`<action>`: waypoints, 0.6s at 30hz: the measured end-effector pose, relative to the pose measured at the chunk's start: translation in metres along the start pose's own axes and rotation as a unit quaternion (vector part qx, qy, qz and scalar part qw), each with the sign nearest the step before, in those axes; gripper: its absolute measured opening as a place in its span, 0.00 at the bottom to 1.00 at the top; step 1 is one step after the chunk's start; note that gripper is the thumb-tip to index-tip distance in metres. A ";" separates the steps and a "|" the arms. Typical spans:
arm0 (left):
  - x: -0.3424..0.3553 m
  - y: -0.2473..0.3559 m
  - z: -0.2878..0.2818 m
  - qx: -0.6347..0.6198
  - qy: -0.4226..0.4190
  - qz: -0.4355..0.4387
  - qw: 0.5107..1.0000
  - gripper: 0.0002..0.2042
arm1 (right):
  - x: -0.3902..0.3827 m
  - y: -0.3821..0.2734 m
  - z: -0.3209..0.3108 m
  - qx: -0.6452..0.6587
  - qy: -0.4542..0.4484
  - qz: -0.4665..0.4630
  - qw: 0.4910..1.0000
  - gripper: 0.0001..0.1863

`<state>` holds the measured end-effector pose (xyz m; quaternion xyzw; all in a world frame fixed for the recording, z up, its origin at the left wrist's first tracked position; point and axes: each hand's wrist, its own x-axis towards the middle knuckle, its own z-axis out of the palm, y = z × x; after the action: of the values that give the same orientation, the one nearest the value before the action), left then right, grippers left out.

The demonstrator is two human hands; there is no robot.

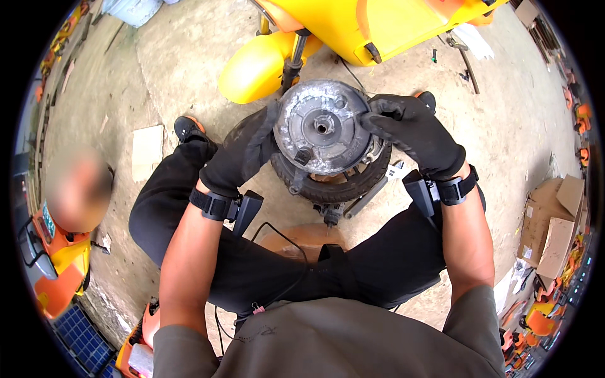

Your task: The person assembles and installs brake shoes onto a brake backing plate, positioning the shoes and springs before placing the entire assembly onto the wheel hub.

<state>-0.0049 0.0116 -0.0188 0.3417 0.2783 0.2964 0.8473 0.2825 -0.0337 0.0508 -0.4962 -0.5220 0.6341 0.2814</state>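
A round grey metal plate (321,113), with whitish grime, a central hole and a dark knob near its lower edge, is tilted up over a black tyre (340,188). My left hand (246,151), in a black glove, grips the plate's left edge. My right hand (406,129), gloved alike, has its bent fingers on the upper right edge. Both wrists carry strapped black devices. Below the tyre is a dark metal fitting, largely hidden.
A yellow scooter body (372,25) with front fender (249,66) stands ahead. A flat pale piece (147,151) lies left, cardboard boxes (548,227) right. Another person (79,183), blurred, is at far left among orange and yellow vehicles. A bucket (132,9) is upper left.
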 end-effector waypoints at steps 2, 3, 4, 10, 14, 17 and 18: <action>0.001 -0.001 -0.003 -0.078 -0.029 -0.014 0.996 0.26 | -0.003 -0.013 -0.001 -0.028 0.002 0.026 0.999 0.16; 0.002 -0.002 -0.005 -0.118 -0.046 -0.021 0.992 0.26 | -0.003 -0.014 -0.002 -0.035 0.000 0.034 0.999 0.16; 0.001 -0.002 -0.005 -0.157 -0.061 -0.028 0.985 0.27 | -0.003 -0.015 -0.003 -0.041 -0.003 0.042 0.998 0.15; -0.006 -0.002 0.002 -0.024 -0.082 -0.049 0.995 0.29 | -0.001 -0.004 -0.005 -0.008 -0.023 0.050 0.998 0.16; -0.007 -0.007 -0.001 0.177 -0.081 0.034 0.980 0.27 | 0.002 0.004 -0.007 0.008 -0.031 0.037 0.999 0.17; -0.011 -0.015 -0.017 0.455 -0.086 0.147 0.874 0.24 | 0.002 0.000 -0.005 -0.006 -0.017 0.039 0.999 0.17; -0.010 -0.013 -0.018 0.435 -0.061 0.102 0.893 0.24 | 0.002 -0.001 -0.004 -0.008 -0.008 0.044 0.999 0.18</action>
<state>-0.0199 0.0042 -0.0371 0.7196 0.2912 0.2094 0.5947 0.2850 -0.0302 0.0512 -0.5163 -0.5068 0.6455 0.2449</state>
